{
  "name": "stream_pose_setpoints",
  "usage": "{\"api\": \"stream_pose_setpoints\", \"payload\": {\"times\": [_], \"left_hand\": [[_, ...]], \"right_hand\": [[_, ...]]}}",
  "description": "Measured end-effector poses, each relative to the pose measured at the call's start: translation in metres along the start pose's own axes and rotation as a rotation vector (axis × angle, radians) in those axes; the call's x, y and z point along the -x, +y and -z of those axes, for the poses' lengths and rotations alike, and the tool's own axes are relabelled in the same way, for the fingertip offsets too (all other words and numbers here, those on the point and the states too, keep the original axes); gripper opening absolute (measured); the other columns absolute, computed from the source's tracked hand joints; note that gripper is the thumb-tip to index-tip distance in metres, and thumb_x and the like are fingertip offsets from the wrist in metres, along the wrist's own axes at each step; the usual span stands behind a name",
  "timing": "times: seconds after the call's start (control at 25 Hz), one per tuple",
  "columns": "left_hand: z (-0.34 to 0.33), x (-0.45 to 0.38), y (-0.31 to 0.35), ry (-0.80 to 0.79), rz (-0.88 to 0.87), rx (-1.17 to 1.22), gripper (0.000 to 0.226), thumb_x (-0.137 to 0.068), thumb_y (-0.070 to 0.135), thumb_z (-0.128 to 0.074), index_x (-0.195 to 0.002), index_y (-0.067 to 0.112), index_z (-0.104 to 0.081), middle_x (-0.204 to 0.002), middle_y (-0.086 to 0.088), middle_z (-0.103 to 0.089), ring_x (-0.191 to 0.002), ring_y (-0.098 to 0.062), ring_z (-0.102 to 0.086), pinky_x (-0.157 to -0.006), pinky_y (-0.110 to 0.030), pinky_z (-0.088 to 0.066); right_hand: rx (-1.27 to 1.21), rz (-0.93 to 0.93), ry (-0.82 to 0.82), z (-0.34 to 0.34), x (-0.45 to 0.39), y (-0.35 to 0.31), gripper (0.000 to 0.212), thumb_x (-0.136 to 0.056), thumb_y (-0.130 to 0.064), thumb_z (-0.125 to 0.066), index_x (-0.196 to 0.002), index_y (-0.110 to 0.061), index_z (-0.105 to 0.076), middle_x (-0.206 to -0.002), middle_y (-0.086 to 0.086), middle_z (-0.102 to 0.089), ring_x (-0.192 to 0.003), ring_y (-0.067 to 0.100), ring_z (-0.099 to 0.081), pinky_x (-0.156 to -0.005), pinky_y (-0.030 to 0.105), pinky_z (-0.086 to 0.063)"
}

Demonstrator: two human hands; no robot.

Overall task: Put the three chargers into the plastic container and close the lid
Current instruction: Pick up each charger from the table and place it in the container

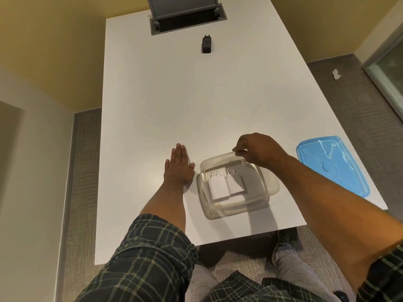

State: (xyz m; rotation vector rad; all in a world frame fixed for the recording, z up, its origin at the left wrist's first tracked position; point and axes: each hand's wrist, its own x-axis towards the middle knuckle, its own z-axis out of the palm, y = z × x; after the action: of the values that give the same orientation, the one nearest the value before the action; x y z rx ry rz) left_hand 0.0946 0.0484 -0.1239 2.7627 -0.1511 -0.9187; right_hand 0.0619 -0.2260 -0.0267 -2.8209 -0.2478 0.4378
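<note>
A clear plastic container [270, 188] sits on the white table [165, 105] near its front edge. Two white chargers [226, 185] lie side by side inside it, prongs pointing away from me. A black charger [206, 45] lies far off at the back of the table. The blue lid [331, 164] rests flat at the table's right edge. My left hand [178, 167] lies flat on the table just left of the container, fingers together. My right hand [257, 150] hovers over the container's far rim, its fingertips pinched at that rim.
A grey cable hatch [187, 21] with a raised flap is set into the table's far end. Carpet lies on both sides, with a scrap of white paper [336, 74] on the right. My shoes [283, 243] show under the front edge.
</note>
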Motion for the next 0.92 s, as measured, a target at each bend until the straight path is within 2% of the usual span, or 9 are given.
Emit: {"api": "stream_pose_setpoints", "payload": {"times": [0.16, 0.28, 0.36, 0.44, 0.52, 0.68, 0.8, 0.92], "left_hand": [[-0.006, 0.004, 0.001, 0.083, -0.006, -0.021, 0.073, -0.11, 0.036, -0.028, -0.164, 0.016, 0.017, -0.171, 0.001, 0.024, -0.161, -0.018, 0.016, -0.132, -0.045, 0.002], [-0.009, 0.003, -0.001, 0.172, -0.043, -0.085, 0.071, -0.111, 0.036, -0.029, -0.165, 0.012, 0.01, -0.173, -0.004, 0.016, -0.162, -0.021, 0.009, -0.132, -0.042, -0.001], [-0.003, -0.004, -0.003, 0.215, -0.064, -0.119, 0.067, -0.111, 0.034, -0.026, -0.166, 0.01, 0.004, -0.174, -0.005, 0.01, -0.162, -0.021, 0.005, -0.132, -0.04, -0.002], [0.005, -0.011, -0.002, 0.252, -0.081, -0.147, 0.064, -0.111, 0.033, -0.025, -0.166, 0.009, 0.0, -0.174, -0.005, 0.006, -0.162, -0.02, 0.003, -0.132, -0.04, -0.004], [0.012, -0.017, 0.001, 0.276, -0.088, -0.145, 0.064, -0.111, 0.033, -0.024, -0.166, 0.009, -0.001, -0.174, -0.004, 0.005, -0.162, -0.019, 0.003, -0.132, -0.039, -0.005], [0.028, -0.04, 0.013, 0.292, -0.088, -0.061, 0.062, -0.112, 0.03, -0.024, -0.166, 0.009, -0.003, -0.174, -0.004, 0.005, -0.162, -0.02, 0.004, -0.132, -0.038, -0.005], [0.036, -0.059, 0.021, 0.311, -0.102, -0.018, 0.061, -0.112, 0.028, -0.024, -0.166, 0.008, -0.004, -0.174, -0.005, 0.004, -0.162, -0.021, 0.003, -0.132, -0.039, -0.005], [0.037, -0.077, 0.024, 0.282, -0.101, 0.07, 0.063, -0.112, 0.035, -0.022, -0.166, 0.012, 0.001, -0.174, -0.002, 0.008, -0.162, -0.02, 0.006, -0.132, -0.04, -0.003]], "right_hand": [[0.01, -0.009, -0.008, -0.003, -0.004, 0.002, 0.021, -0.098, -0.022, -0.061, -0.107, -0.024, -0.079, -0.114, -0.006, -0.071, -0.103, 0.02, -0.065, -0.082, 0.034, -0.051], [-0.037, -0.032, 0.042, -0.004, -0.005, 0.008, 0.02, -0.097, -0.039, -0.061, -0.098, -0.029, -0.079, -0.104, -0.011, -0.071, -0.092, 0.015, -0.064, -0.072, 0.029, -0.044], [-0.066, -0.083, 0.123, -0.002, -0.012, 0.009, 0.023, -0.096, -0.046, -0.06, -0.095, -0.03, -0.077, -0.099, -0.012, -0.07, -0.088, 0.014, -0.063, -0.071, 0.029, -0.042], [-0.097, -0.158, 0.18, 0.0, -0.023, 0.01, 0.023, -0.097, -0.045, -0.06, -0.102, -0.029, -0.076, -0.101, -0.011, -0.072, -0.094, 0.018, -0.066, -0.075, 0.032, -0.047], [-0.13, -0.233, 0.186, 0.0, -0.037, 0.01, 0.028, -0.096, -0.043, -0.061, -0.117, -0.028, -0.072, -0.109, -0.011, -0.072, -0.105, 0.018, -0.066, -0.083, 0.033, -0.048], [-0.127, -0.283, 0.081, -0.004, -0.07, 0.009, 0.048, -0.097, -0.045, -0.058, -0.143, -0.03, -0.054, -0.135, -0.007, -0.062, -0.126, 0.019, -0.058, -0.096, 0.034, -0.045], [-0.164, -0.308, 0.046, -0.003, -0.099, 0.006, 0.056, -0.096, -0.053, -0.055, -0.147, -0.03, -0.049, -0.144, -0.002, -0.056, -0.132, 0.023, -0.053, -0.1, 0.04, -0.044], [-0.166, -0.295, 0.075, 0.001, -0.129, 0.004, 0.057, -0.096, -0.056, -0.054, -0.145, -0.026, -0.051, -0.146, 0.002, -0.055, -0.132, 0.027, -0.053, -0.099, 0.044, -0.045]]}}
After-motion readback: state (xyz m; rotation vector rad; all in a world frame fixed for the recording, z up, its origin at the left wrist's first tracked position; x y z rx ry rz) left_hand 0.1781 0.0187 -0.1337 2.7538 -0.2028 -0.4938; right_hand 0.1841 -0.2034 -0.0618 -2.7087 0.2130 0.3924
